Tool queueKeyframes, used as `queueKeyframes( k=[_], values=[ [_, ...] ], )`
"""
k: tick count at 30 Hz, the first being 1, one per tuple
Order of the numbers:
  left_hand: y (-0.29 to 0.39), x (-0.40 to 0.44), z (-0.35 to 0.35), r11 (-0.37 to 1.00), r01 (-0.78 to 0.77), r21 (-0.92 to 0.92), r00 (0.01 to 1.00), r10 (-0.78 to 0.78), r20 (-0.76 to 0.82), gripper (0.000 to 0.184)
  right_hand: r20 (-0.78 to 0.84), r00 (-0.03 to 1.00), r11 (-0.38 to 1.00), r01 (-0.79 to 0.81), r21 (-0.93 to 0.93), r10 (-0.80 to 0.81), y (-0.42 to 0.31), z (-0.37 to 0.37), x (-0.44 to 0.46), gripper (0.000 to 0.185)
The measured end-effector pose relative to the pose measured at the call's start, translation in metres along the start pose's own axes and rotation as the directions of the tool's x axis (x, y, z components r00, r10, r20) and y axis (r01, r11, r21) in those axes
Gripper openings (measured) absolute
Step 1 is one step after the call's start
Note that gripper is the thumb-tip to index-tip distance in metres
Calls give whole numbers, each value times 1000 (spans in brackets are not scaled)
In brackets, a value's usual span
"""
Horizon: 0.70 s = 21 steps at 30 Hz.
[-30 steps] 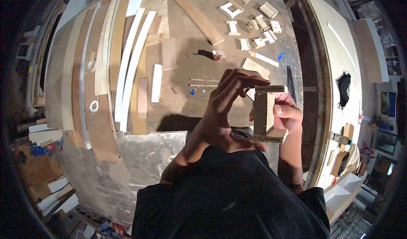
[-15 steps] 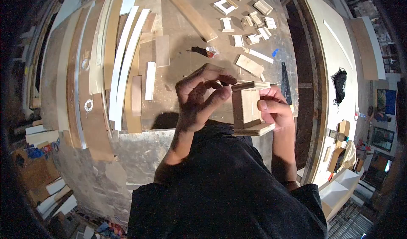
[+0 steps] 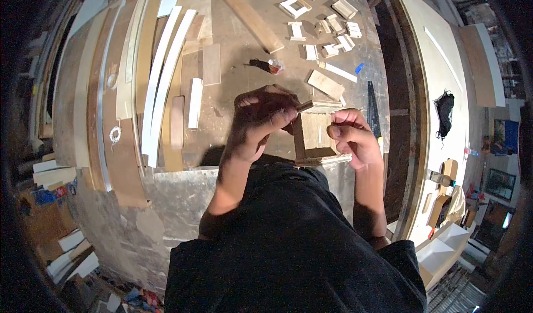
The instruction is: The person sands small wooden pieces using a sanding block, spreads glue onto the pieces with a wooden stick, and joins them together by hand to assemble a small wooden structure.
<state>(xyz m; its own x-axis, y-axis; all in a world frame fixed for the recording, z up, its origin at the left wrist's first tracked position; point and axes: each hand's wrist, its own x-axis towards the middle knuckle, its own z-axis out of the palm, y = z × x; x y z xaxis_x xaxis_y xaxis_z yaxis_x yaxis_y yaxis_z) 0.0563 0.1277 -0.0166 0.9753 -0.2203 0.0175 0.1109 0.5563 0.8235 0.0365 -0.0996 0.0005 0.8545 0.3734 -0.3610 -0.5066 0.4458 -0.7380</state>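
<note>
Above the bench's near edge, a small plywood frame [image 3: 316,132] with a flat panel and a ledge at top and bottom is held up in front of my chest. My left hand [image 3: 264,121] is closed, thumb and fingers pinched at its upper left corner; the fingertips are partly in shadow. On the opposite side, my right hand [image 3: 358,138] grips the right edge between thumb and fingers. A flat wooden block [image 3: 326,85] lies on the bench just beyond the frame.
Several small wooden assemblies [image 3: 333,27] cluster at the bench's far right, near a long plank [image 3: 252,21]. A black straight tool [image 3: 372,110] lies by the right edge. Long white strips [image 3: 166,85] run along the left; a small cup [image 3: 275,66] stands mid-bench.
My left hand has closed in on the frame's upper left corner, its fingers now more curled. The frame has shifted slightly left and tilted, its front panel facing me more.
</note>
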Motion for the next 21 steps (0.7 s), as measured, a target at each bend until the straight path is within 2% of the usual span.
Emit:
queueKeyframes(
  k=[2,6,8,11,14,16,18,21],
  values=[
    [1,0,0,997,50,-66,999,-49,14,15,15,1000,1000,-17,12,17,0,-2,0,14],
    [1,2,-3,997,63,-33,998,-62,27,17,15,999,1000,-29,10,28,-1,-4,1,15],
    [3,2,-1,991,101,-83,995,-99,27,18,18,999,999,-32,11,32,-2,-3,1,15],
    [-1,3,-4,995,75,-61,996,-72,50,19,-48,999,1000,-17,11,18,-2,0,-1,16],
    [-2,2,-4,995,78,-67,997,-76,33,20,-18,1000,1000,-19,-8,19,-3,4,0,15],
    [-10,3,-9,997,52,-61,999,-51,17,20,-151,988,993,25,-112,-42,-2,16,2,19],
    [-17,1,-14,998,25,-56,1000,-25,0,21,-103,994,992,10,-126,-23,-1,12,6,17],
    [-25,-1,-22,990,79,-114,996,-82,-25,23,-30,999,986,18,-168,-23,8,2,12,11]
  ],
)
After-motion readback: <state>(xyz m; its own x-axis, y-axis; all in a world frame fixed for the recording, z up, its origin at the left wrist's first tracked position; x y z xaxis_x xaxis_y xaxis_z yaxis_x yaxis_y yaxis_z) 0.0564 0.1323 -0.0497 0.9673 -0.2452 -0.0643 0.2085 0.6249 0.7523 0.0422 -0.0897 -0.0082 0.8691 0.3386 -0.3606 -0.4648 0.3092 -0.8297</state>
